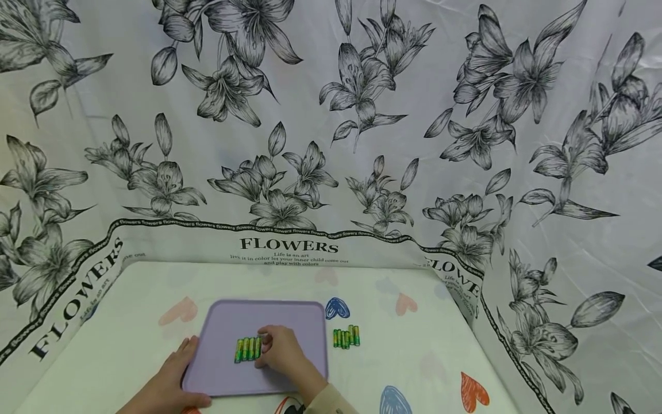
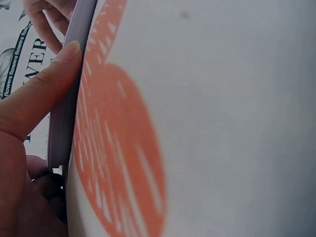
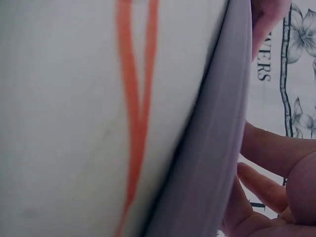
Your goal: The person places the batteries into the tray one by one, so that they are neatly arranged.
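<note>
Several green-and-yellow batteries (image 1: 245, 349) stand side by side in a row on a purple tray (image 1: 269, 316). At the right end of that row my right hand (image 1: 283, 351) pinches a battery (image 1: 258, 348) by its ends between thumb and fingers, partly covering it. My left hand (image 1: 168, 379) holds the tray's near left corner, fingers along the left side and thumb at the near edge. In the left wrist view the thumb (image 2: 42, 94) presses against the tray's rim. In the right wrist view, the tray wall (image 3: 207, 148) hides the battery from sight.
Right of the tray, several more batteries (image 1: 345, 337) lie close together on the heart-printed tablecloth (image 1: 383, 345). A white curtain with black flower drawings (image 1: 357, 86) hangs behind the table and along both sides.
</note>
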The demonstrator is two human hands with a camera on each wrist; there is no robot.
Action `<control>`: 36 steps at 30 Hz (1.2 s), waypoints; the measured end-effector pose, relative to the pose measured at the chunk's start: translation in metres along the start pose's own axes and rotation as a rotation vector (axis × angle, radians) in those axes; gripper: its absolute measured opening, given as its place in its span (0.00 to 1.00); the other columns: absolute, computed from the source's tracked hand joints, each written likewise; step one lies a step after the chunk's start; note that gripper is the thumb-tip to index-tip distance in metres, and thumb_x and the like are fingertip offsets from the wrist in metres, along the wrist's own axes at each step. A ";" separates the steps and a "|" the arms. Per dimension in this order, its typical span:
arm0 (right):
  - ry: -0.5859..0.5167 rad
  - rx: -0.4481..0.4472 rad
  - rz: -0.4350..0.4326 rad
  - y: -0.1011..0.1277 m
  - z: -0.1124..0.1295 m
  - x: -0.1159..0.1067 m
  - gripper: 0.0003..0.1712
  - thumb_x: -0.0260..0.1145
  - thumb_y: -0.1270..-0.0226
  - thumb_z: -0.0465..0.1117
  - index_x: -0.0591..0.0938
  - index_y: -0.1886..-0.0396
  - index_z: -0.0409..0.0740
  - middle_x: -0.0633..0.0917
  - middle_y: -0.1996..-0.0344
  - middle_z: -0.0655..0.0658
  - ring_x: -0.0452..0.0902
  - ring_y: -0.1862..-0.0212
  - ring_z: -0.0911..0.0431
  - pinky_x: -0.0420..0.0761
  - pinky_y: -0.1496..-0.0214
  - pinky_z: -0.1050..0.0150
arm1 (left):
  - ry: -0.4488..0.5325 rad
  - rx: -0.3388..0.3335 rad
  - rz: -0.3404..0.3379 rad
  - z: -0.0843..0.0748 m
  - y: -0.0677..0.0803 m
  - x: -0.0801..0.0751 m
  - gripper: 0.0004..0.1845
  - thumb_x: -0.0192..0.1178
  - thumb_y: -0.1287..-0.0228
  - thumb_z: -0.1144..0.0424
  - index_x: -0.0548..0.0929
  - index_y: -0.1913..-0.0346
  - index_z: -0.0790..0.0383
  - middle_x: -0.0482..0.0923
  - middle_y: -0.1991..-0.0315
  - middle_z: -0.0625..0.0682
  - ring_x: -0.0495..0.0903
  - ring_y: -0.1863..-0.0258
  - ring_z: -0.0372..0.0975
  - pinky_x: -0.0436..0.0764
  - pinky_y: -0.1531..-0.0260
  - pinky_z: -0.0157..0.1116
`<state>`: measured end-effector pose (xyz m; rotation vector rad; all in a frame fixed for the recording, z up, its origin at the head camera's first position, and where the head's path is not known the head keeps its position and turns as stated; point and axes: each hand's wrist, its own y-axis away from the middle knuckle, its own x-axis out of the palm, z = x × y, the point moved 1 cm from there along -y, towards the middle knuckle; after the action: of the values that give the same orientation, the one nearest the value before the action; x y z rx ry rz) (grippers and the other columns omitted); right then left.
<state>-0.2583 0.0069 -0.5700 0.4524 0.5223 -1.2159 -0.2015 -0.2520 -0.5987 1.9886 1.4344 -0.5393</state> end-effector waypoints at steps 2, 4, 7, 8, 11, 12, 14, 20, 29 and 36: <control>0.006 0.009 -0.001 0.000 0.000 -0.003 0.40 0.85 0.65 0.27 0.85 0.45 0.42 0.81 0.72 0.55 0.73 0.74 0.69 0.77 0.66 0.72 | 0.011 -0.011 0.018 0.000 -0.001 -0.001 0.75 0.81 0.58 0.44 0.38 0.22 0.75 0.32 0.23 0.77 0.34 0.26 0.75 0.39 0.34 0.72; 0.010 0.006 -0.010 0.001 0.000 -0.006 0.41 0.86 0.65 0.28 0.84 0.43 0.43 0.82 0.71 0.55 0.73 0.74 0.69 0.77 0.66 0.72 | 0.020 -0.026 0.037 0.000 -0.001 -0.002 0.74 0.80 0.56 0.45 0.37 0.22 0.75 0.31 0.23 0.77 0.34 0.26 0.74 0.37 0.33 0.72; 0.008 -0.006 -0.027 0.003 -0.003 -0.011 0.41 0.86 0.64 0.30 0.84 0.43 0.43 0.83 0.71 0.54 0.74 0.74 0.69 0.78 0.66 0.72 | 0.020 -0.051 0.048 -0.001 -0.002 -0.003 0.74 0.79 0.55 0.44 0.36 0.21 0.73 0.31 0.23 0.77 0.34 0.26 0.74 0.37 0.33 0.70; 0.003 -0.009 -0.033 0.003 -0.004 -0.013 0.41 0.86 0.63 0.29 0.83 0.43 0.43 0.83 0.71 0.54 0.74 0.74 0.69 0.78 0.65 0.72 | 0.021 -0.059 0.049 -0.001 -0.001 -0.003 0.74 0.80 0.56 0.44 0.36 0.21 0.73 0.30 0.22 0.76 0.34 0.25 0.73 0.36 0.33 0.70; -0.007 -0.027 -0.041 0.004 -0.007 -0.018 0.40 0.85 0.61 0.30 0.83 0.42 0.42 0.84 0.70 0.53 0.75 0.73 0.69 0.79 0.64 0.71 | 0.015 -0.073 0.049 -0.002 -0.001 -0.002 0.75 0.80 0.57 0.43 0.37 0.21 0.72 0.31 0.22 0.76 0.34 0.25 0.73 0.36 0.33 0.69; -0.012 -0.032 -0.046 0.004 -0.008 -0.020 0.39 0.85 0.61 0.29 0.83 0.42 0.42 0.85 0.69 0.52 0.76 0.72 0.69 0.79 0.64 0.71 | 0.014 -0.073 0.050 -0.002 -0.001 -0.002 0.75 0.80 0.57 0.43 0.37 0.21 0.72 0.31 0.22 0.76 0.34 0.25 0.73 0.36 0.33 0.69; -0.024 -0.037 -0.052 0.004 -0.009 -0.025 0.39 0.84 0.60 0.28 0.83 0.43 0.42 0.85 0.68 0.52 0.77 0.71 0.69 0.79 0.63 0.71 | 0.016 -0.071 0.052 -0.002 -0.002 -0.003 0.75 0.80 0.57 0.43 0.37 0.21 0.72 0.30 0.22 0.76 0.34 0.25 0.73 0.36 0.33 0.69; -0.066 -0.028 -0.079 0.006 -0.007 -0.042 0.37 0.84 0.60 0.29 0.84 0.44 0.41 0.86 0.65 0.48 0.80 0.68 0.64 0.80 0.64 0.70 | 0.000 0.025 0.027 0.004 -0.001 -0.002 0.70 0.79 0.51 0.47 0.39 0.23 0.78 0.33 0.24 0.79 0.36 0.26 0.75 0.38 0.34 0.72; -0.087 -0.030 -0.100 0.014 -0.010 -0.067 0.35 0.82 0.52 0.34 0.83 0.40 0.43 0.88 0.54 0.43 0.83 0.61 0.60 0.80 0.64 0.68 | -0.022 0.085 -0.007 0.006 -0.001 0.000 0.67 0.78 0.49 0.51 0.41 0.24 0.81 0.35 0.25 0.82 0.38 0.28 0.78 0.43 0.36 0.75; -0.076 -0.066 -0.142 0.020 -0.015 -0.084 0.35 0.82 0.52 0.35 0.82 0.40 0.40 0.88 0.54 0.41 0.84 0.60 0.56 0.81 0.64 0.67 | -0.044 0.106 -0.023 0.009 -0.001 0.001 0.67 0.78 0.48 0.49 0.42 0.24 0.81 0.37 0.25 0.83 0.40 0.29 0.79 0.46 0.37 0.76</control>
<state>-0.2626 0.0849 -0.5306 0.3162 0.5343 -1.3423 -0.2016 -0.2571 -0.6065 2.0316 1.4295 -0.6779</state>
